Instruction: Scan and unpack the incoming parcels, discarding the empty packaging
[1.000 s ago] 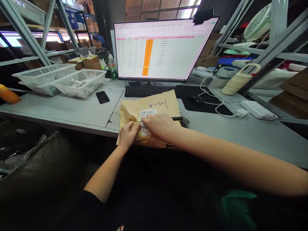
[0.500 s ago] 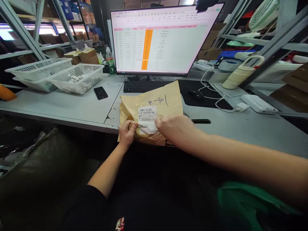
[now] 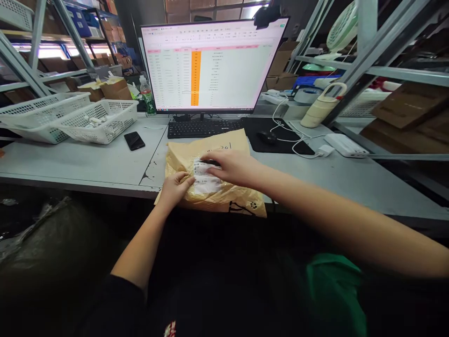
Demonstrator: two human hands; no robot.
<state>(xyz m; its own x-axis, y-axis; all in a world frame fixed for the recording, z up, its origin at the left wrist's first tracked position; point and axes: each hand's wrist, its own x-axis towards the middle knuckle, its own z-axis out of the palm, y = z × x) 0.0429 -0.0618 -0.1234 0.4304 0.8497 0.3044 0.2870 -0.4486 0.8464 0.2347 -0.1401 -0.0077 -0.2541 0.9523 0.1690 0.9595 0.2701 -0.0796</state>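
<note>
A crumpled yellow-brown mailer bag point(image 3: 224, 196) lies at the near edge of the grey table point(image 3: 87, 164), with a white barcode label point(image 3: 205, 183) stuck on it. My left hand point(image 3: 175, 186) pinches the bag's left side beside the label. My right hand point(image 3: 234, 167) rests over the upper part of the bag, fingers closed around a black pen point(image 3: 209, 162) whose tip sits at the top of the label. Handwriting on the bag is mostly hidden behind my right hand.
Behind the bag are a black keyboard point(image 3: 203, 127), a monitor point(image 3: 210, 65) showing a spreadsheet, and a mouse point(image 3: 267, 136) on a black pad. A phone point(image 3: 134, 140), white baskets point(image 3: 98, 119) and a bottle point(image 3: 147, 96) sit left; a power strip point(image 3: 345, 145) and beige jug point(image 3: 321, 108) right.
The pen lay on the table to the right half a second ago; my right hand now holds it over the label. The view has shifted, and the bag sits slightly flatter.
</note>
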